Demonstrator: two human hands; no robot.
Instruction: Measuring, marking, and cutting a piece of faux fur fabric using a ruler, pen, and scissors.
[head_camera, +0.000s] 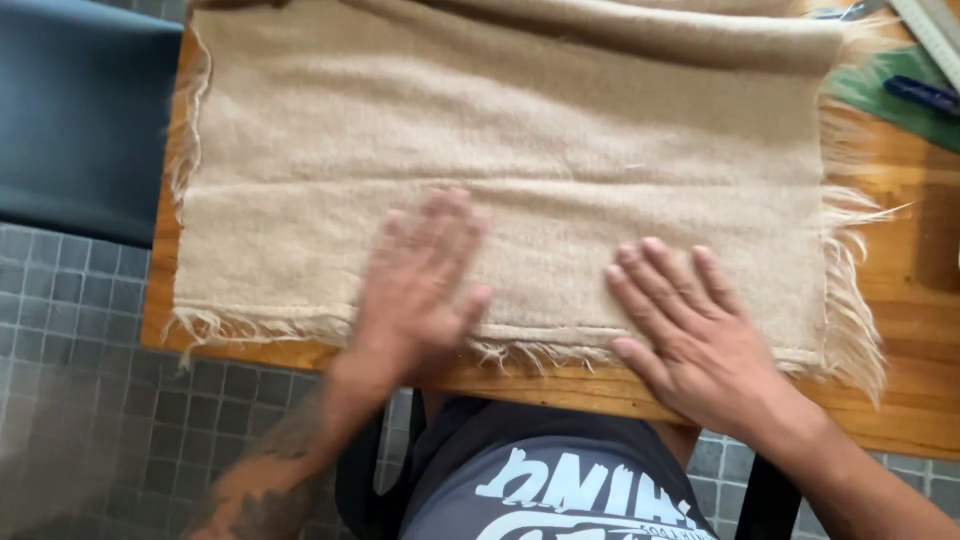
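A beige woven cloth (520, 130) with frayed, fringed edges lies spread over a wooden table (910, 350). My left hand (420, 285) rests flat on the cloth near its front edge, fingers spread and blurred by motion. My right hand (690, 330) lies flat on the cloth's front right part, fingers apart, the palm over the table's front edge. Neither hand holds anything. A fold of the cloth runs across the far side.
A green cutting mat (900, 100) with a dark blue pen-like tool (920, 95) and a ruler (935, 35) sits at the far right. A dark blue chair or panel (80, 110) stands to the left. Grey tiled floor (90, 380) lies below.
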